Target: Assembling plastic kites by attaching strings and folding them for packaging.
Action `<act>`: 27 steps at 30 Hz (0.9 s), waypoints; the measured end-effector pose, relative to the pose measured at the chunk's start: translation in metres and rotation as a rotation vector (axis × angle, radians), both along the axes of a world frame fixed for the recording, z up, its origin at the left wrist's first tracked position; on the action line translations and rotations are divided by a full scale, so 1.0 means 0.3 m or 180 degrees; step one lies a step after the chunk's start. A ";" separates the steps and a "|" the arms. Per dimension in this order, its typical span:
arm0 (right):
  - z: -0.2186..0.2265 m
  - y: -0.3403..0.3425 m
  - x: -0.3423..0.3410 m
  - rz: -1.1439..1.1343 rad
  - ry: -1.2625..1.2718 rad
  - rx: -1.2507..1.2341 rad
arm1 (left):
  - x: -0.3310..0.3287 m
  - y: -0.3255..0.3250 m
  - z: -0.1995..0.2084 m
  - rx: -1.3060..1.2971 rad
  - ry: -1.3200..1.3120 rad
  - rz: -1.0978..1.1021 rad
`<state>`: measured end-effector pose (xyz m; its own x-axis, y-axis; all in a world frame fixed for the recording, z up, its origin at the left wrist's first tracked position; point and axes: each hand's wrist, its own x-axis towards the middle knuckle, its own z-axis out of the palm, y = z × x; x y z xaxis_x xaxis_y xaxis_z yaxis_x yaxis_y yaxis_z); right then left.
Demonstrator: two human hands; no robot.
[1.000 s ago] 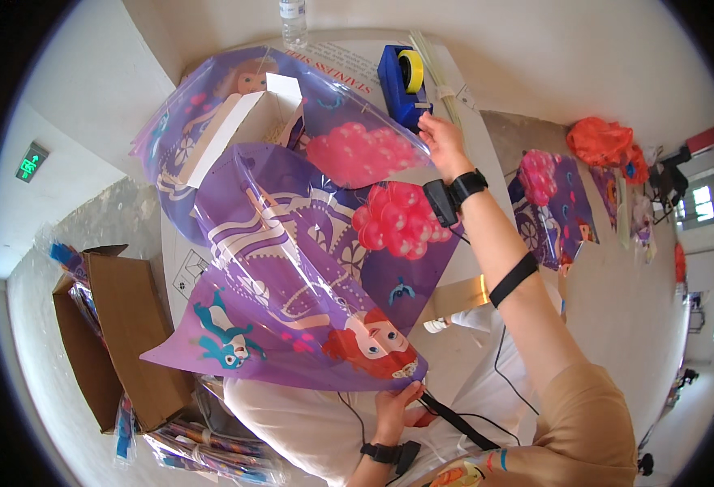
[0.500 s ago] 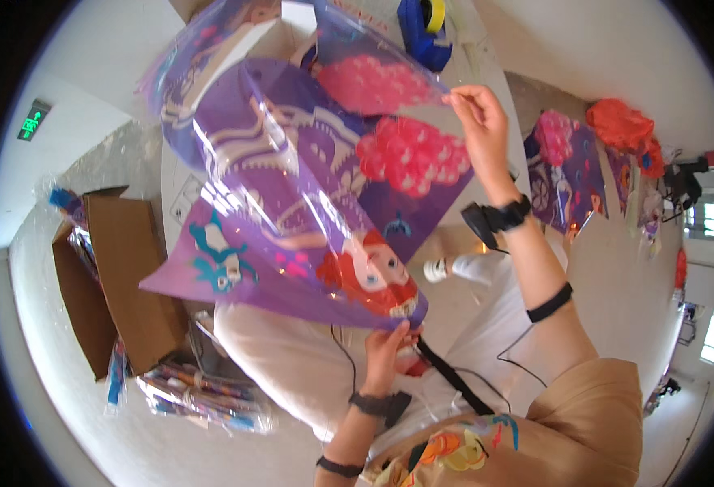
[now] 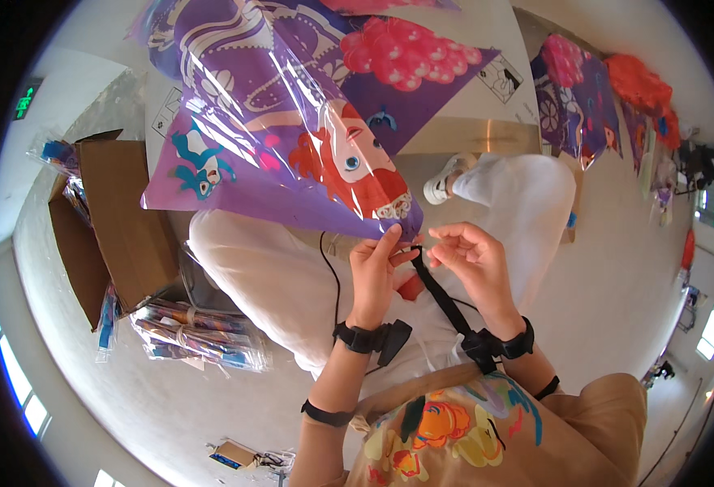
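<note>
A large purple printed sheet (image 3: 284,122) with a red-haired figure on it spreads over the table and above my lap, its shiny surface creased and reflecting light. Its near end narrows to a purple tip (image 3: 406,223). There my left hand (image 3: 376,272) pinches the edge between thumb and fingers. Close by on the right, my right hand (image 3: 475,264) has its fingers curled toward the tip, thumb and forefinger slightly apart, with nothing visible between them. Black bands sit on both wrists.
A white table (image 3: 462,122) stands ahead. On the floor at left are an opened cardboard box (image 3: 134,227) and several clear-wrapped bundles (image 3: 203,329). Another purple printed sheet (image 3: 572,97) and orange bunched material (image 3: 637,85) lie at the upper right.
My right hand has let go of the sheet's right edge and come down beside my left hand at the tip. The sheet's far part now lies higher in view.
</note>
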<state>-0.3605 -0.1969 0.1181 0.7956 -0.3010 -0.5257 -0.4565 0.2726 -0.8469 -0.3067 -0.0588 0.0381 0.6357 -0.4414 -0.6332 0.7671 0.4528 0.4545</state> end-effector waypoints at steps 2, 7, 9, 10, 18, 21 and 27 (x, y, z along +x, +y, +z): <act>-0.006 0.023 0.001 -0.0186 -0.0064 -0.0044 | -0.010 -0.001 0.014 -0.0025 -0.0006 -0.0001; -0.013 0.054 -0.006 -0.0095 -0.0189 -0.0097 | -0.014 -0.007 0.045 0.0036 0.0046 0.0019; -0.031 0.062 -0.008 -0.0215 -0.0221 -0.0051 | -0.012 -0.011 0.057 0.0100 0.0147 0.0009; -0.039 0.065 -0.008 -0.0267 -0.0193 -0.0034 | -0.012 -0.008 0.053 0.0101 0.0151 0.0003; -0.087 0.076 -0.017 -0.0392 -0.0002 -0.0065 | -0.009 0.001 0.040 -0.0069 0.0240 -0.0098; -0.086 0.075 -0.014 -0.0432 0.0024 -0.0046 | -0.004 0.005 0.041 -0.0060 0.0217 -0.0130; -0.099 0.075 -0.019 -0.0411 -0.0005 -0.0099 | -0.002 -0.003 0.045 -0.0068 0.0245 -0.0097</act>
